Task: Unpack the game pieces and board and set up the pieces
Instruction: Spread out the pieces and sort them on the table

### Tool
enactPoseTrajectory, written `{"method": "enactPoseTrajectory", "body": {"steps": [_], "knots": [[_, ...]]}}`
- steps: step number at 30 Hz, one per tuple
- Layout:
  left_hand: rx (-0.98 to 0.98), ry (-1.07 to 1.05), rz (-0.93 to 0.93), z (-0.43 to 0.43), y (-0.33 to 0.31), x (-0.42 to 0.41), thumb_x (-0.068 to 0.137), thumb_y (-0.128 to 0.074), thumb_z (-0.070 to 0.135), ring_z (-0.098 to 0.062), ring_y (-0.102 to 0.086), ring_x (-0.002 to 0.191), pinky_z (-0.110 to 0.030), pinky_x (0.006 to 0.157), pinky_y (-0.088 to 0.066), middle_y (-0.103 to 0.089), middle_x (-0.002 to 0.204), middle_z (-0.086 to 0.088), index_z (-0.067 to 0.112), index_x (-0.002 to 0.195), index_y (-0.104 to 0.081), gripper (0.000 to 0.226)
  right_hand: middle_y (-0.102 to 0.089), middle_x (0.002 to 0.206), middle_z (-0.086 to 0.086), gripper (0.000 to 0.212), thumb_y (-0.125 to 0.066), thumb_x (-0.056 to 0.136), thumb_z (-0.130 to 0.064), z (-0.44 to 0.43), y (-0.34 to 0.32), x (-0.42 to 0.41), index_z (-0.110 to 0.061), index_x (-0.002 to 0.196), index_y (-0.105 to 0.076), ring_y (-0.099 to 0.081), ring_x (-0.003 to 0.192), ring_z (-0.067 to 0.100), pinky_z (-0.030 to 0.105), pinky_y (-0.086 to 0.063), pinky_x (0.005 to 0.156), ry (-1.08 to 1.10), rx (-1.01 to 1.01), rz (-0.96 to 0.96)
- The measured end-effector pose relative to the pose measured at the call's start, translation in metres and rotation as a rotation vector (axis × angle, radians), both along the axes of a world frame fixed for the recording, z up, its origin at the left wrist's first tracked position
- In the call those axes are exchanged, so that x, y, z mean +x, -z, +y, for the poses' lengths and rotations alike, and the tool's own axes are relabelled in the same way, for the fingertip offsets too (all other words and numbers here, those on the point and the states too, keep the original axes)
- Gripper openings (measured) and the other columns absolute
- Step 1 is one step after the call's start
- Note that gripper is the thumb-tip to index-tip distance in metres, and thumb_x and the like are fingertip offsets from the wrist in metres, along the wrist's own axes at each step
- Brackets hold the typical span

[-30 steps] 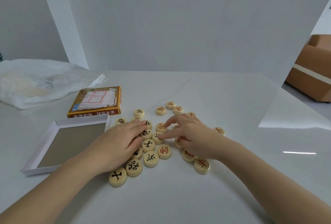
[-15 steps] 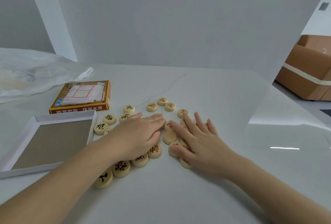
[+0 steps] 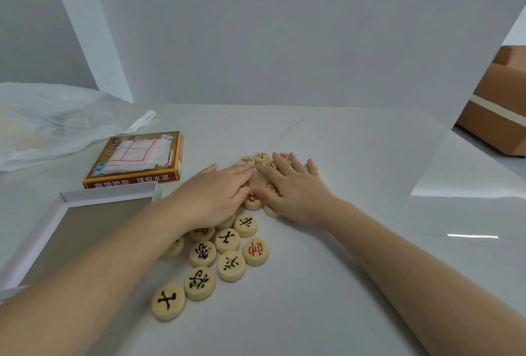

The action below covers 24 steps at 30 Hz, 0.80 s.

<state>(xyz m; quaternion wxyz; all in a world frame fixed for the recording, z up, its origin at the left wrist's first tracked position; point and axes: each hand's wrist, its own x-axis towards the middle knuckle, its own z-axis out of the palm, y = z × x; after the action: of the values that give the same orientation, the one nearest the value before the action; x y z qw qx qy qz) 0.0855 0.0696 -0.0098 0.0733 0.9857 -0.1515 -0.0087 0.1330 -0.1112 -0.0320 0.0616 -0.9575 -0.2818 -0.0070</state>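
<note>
Several round wooden game pieces with black or red characters lie scattered on the white table. My left hand lies flat, palm down, on the pieces at the middle of the heap. Beside it my right hand also lies flat with straight fingers over pieces at the far side. Some pieces are hidden under both palms. The folded board, white with red lines, rests on top of the brown game box at the left.
An open white box tray sits at the near left beside the pieces. A crumpled white plastic bag lies at the far left. A brown cardboard box stands off the table at the far right. A white wall rises behind the table.
Both hands slid forward over the heap, uncovering several black-marked pieces near me. The right hand's fingers went from curled to flat a second ago and stay flat.
</note>
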Motion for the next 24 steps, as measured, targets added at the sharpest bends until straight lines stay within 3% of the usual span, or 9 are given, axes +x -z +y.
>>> {"method": "enactPoseTrajectory", "body": {"steps": [3, 5, 7, 10, 15, 18, 21, 23, 24], "knots": [[-0.105, 0.024, -0.094, 0.007, -0.003, -0.014, 0.098, -0.032, 0.040, -0.006, -0.025, 0.140, -0.030, 0.115, -0.020, -0.033, 0.150, 0.013, 0.027, 0.142, -0.039, 0.046, -0.009, 0.162, 0.001, 0.061, -0.016, 0.093, -0.066, 0.006, 0.000, 0.005, -0.041, 0.148, -0.021, -0.004, 0.149, 0.030, 0.056, -0.003, 0.116, -0.030, 0.015, -0.015], [-0.178, 0.095, -0.174, 0.010, -0.009, -0.029, 0.090, -0.041, 0.051, -0.001, -0.044, 0.116, -0.023, 0.097, -0.037, -0.050, 0.124, 0.019, 0.033, 0.121, -0.054, 0.038, -0.014, 0.161, -0.001, 0.056, -0.020, 0.096, -0.061, 0.005, 0.000, 0.005, -0.039, 0.148, -0.024, -0.007, 0.148, 0.025, 0.051, -0.004, 0.118, -0.055, 0.063, -0.014], [-0.206, 0.157, -0.229, 0.011, -0.013, -0.042, 0.085, -0.047, 0.056, 0.000, -0.046, 0.100, -0.018, 0.085, -0.037, -0.050, 0.104, 0.021, 0.034, 0.104, -0.057, 0.030, -0.018, 0.160, -0.003, 0.048, -0.026, 0.101, -0.048, -0.001, -0.001, 0.006, -0.035, 0.148, -0.028, -0.009, 0.148, 0.020, 0.045, -0.003, 0.119, -0.084, 0.190, 0.028], [-0.181, 0.180, -0.243, 0.008, -0.013, -0.046, 0.077, -0.053, 0.063, 0.000, -0.044, 0.094, -0.016, 0.085, -0.033, -0.048, 0.093, 0.020, 0.036, 0.090, -0.054, 0.030, -0.022, 0.160, -0.002, 0.044, -0.029, 0.104, -0.032, -0.014, -0.005, 0.008, -0.031, 0.148, -0.032, -0.009, 0.149, 0.018, 0.041, -0.006, 0.121, -0.065, 0.413, 0.118], [-0.114, 0.136, -0.139, -0.008, -0.009, -0.043, 0.065, -0.060, 0.073, 0.004, -0.038, 0.089, -0.022, 0.082, -0.029, -0.042, 0.086, 0.019, 0.034, 0.076, -0.047, 0.043, -0.026, 0.158, -0.004, 0.042, -0.033, 0.103, -0.028, -0.035, -0.006, -0.009, -0.031, 0.145, -0.035, -0.010, 0.149, 0.015, 0.043, -0.011, 0.120, -0.043, 0.433, 0.100], [-0.066, 0.030, -0.174, -0.022, -0.008, -0.035, 0.066, -0.057, 0.074, -0.003, -0.036, 0.089, -0.028, 0.085, -0.031, -0.040, 0.089, 0.018, 0.031, 0.080, -0.047, 0.046, -0.031, 0.156, -0.003, 0.039, -0.033, 0.103, -0.026, -0.047, -0.005, -0.013, -0.028, 0.142, -0.041, -0.016, 0.147, 0.014, 0.043, -0.014, 0.119, 0.005, 0.482, 0.089], [-0.050, -0.072, -0.208, -0.034, -0.004, -0.020, 0.070, -0.051, 0.076, -0.013, -0.035, 0.117, -0.037, 0.099, -0.030, -0.041, 0.118, 0.011, 0.031, 0.108, -0.047, 0.058, -0.035, 0.152, -0.001, 0.039, -0.034, 0.103, -0.020, -0.056, -0.005, -0.010, -0.025, 0.140, -0.043, -0.025, 0.144, 0.015, 0.043, -0.019, 0.118, 0.073, 0.537, 0.050], [-0.030, -0.106, -0.123, -0.037, 0.001, -0.005, 0.079, -0.048, 0.071, -0.019, -0.010, 0.143, -0.046, 0.114, -0.017, -0.017, 0.152, 0.004, 0.027, 0.142, -0.026, 0.080, -0.034, 0.153, 0.000, 0.041, -0.033, 0.102, -0.020, -0.058, -0.004, -0.008, -0.024, 0.143, -0.040, -0.024, 0.144, 0.015, 0.043, -0.019, 0.118, 0.092, 0.535, 0.058], [-0.019, -0.111, -0.060, -0.038, 0.002, 0.003, 0.083, -0.044, 0.070, -0.018, 0.005, 0.146, -0.049, 0.117, -0.008, 0.001, 0.158, 0.005, 0.026, 0.149, -0.010, 0.087, -0.032, 0.154, 0.001, 0.043, -0.032, 0.102, -0.021, -0.057, -0.003, -0.006, -0.024, 0.145, -0.037, -0.021, 0.146, 0.016, 0.044, -0.017, 0.119, 0.091, 0.517, 0.075]]}}
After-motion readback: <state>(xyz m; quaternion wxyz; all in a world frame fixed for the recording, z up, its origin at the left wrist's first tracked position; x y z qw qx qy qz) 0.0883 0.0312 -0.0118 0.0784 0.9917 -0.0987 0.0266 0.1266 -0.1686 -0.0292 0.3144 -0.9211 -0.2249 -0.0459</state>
